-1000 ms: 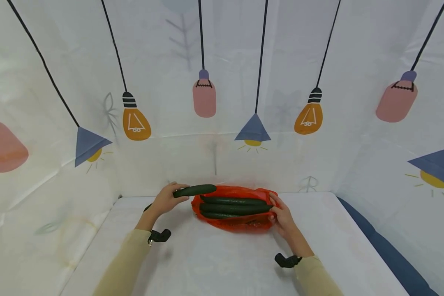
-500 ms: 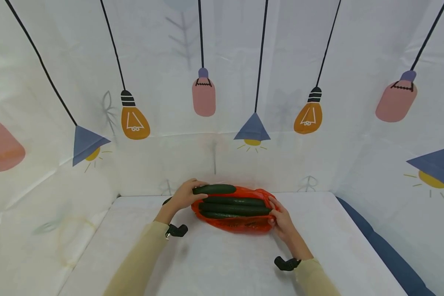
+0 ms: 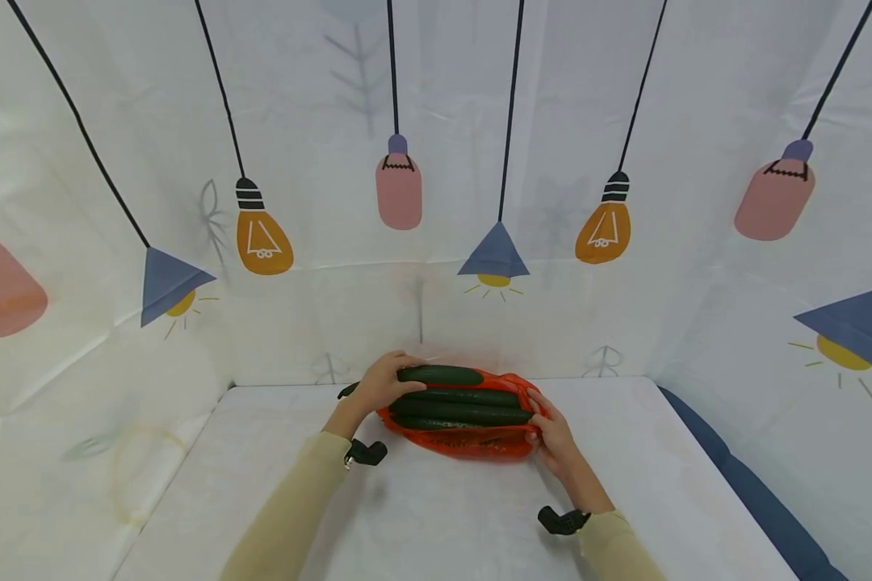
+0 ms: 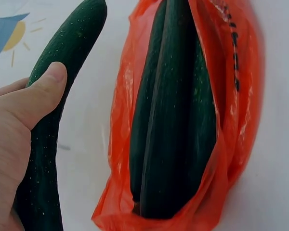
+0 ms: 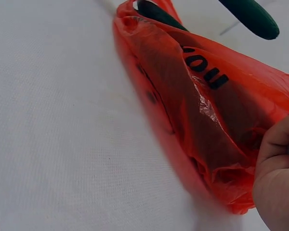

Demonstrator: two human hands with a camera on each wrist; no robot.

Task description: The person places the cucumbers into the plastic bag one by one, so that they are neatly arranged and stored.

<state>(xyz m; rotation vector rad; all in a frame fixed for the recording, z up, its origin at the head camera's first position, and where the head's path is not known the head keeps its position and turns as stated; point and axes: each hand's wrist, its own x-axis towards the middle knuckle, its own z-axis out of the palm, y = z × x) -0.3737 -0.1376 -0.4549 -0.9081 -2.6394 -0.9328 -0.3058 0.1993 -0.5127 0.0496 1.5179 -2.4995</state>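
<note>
The person's left hand [image 3: 380, 382] holds a dark green cucumber [image 3: 439, 374] near one end, with the fingers curled around it and the thumb pressed on its skin; the left wrist view shows this thumb lying flat on the cucumber. The cucumber is held almost level, just above the far edge of a red plastic bag [image 3: 472, 442], and its free end points toward the person's right side. In the left wrist view it lies beside the bag's mouth and not yet inside it.

The red plastic bag lies on a white table [image 3: 421, 516], near the back wall. Its opening faces the left hand and its red film is spread wide. Inside the bag lie several other cucumbers [image 3: 458, 411], side by side along the bag's length and touching each other. Exactly how many there are cannot be told, because they overlap.

The right hand [image 3: 552, 436] is at the other end of the bag. Its fingers are curled and pinch the red film there; the right wrist view shows crumpled plastic against the fingers and some black print on the bag's side.

Both forearms wear beige sleeves [image 3: 291, 516]. Behind the table hangs a white cloth backdrop [image 3: 436, 161] printed with coloured lamps and bulbs.
</note>
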